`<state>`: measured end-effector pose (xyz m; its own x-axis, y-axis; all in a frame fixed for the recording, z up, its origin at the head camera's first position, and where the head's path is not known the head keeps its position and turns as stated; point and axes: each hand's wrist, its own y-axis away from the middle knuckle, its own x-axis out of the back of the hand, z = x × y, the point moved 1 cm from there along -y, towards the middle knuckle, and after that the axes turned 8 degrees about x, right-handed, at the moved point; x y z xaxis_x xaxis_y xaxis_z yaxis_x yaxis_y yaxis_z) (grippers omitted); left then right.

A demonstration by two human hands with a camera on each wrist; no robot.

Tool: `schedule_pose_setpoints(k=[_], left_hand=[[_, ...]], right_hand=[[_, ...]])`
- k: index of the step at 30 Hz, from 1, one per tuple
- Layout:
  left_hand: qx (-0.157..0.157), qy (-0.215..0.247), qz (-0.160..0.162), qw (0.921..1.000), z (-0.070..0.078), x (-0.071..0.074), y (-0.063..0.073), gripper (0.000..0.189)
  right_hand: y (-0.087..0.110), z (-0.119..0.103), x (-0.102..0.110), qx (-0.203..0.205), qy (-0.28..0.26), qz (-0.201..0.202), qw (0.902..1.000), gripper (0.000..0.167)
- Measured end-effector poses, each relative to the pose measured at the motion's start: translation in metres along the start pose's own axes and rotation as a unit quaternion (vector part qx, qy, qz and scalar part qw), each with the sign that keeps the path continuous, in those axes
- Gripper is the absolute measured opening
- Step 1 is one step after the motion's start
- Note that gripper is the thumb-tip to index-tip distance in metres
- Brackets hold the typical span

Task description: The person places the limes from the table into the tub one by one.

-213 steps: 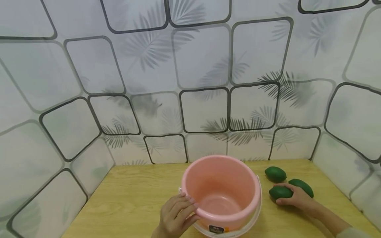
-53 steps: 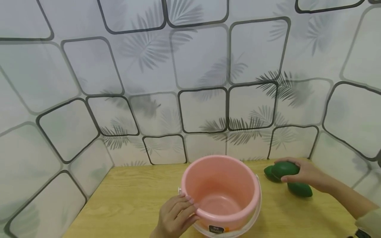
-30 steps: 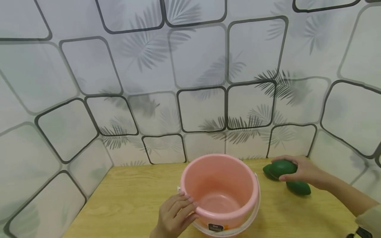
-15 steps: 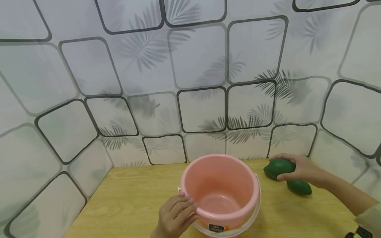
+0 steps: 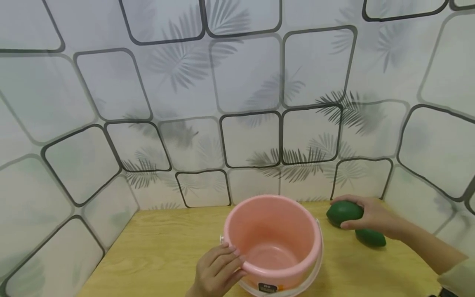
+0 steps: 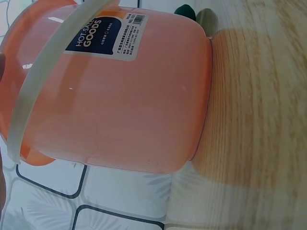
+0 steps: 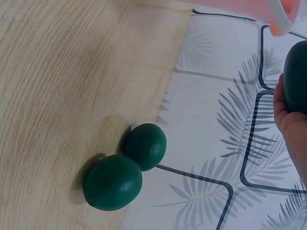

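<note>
A pink bucket (image 5: 272, 270) stands upright in the middle, open at the top, its white handle (image 5: 315, 272) hanging down on the near right side. My left hand (image 5: 217, 270) holds its near-left rim, fingertips over the edge. In my right hand (image 5: 378, 216) is a dark green lime (image 5: 345, 212), gripped between thumb and fingers, to the right of the bucket; the right wrist view shows it raised off the wooden surface. A second lime (image 5: 371, 238) lies below that hand. The third lime (image 7: 145, 146) touches it in the right wrist view and is hidden behind the held one in the head view.
The wooden tabletop (image 5: 156, 251) extends left of the bucket. Patterned white walls (image 5: 252, 136) close it in behind and on both sides. A label (image 6: 108, 36) marks the bucket's outer side.
Seven seconds ago the lime in my right hand was low beside the others; it is now lifted, and lately shifts slightly left. My left hand stays at the bucket's rim.
</note>
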<state>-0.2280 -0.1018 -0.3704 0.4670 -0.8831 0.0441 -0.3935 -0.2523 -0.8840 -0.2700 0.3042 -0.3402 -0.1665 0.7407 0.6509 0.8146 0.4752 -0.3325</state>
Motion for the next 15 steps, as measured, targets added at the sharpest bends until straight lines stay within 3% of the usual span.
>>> schedule_pose_setpoints(k=[11,15], left_hand=[[0.006,0.001,0.005,1.0000,0.0010,0.0010,-0.0043,0.027],[0.004,0.003,0.005,1.0000,0.0007,0.0011,-0.0047,0.027]], right_hand=[[-0.0010,-0.0002,-0.0016,-0.004,-0.009,-0.016,0.9998,0.047],[-0.0009,-0.0034,-0.0004,-0.002,-0.035,-0.030,0.9989,0.046]])
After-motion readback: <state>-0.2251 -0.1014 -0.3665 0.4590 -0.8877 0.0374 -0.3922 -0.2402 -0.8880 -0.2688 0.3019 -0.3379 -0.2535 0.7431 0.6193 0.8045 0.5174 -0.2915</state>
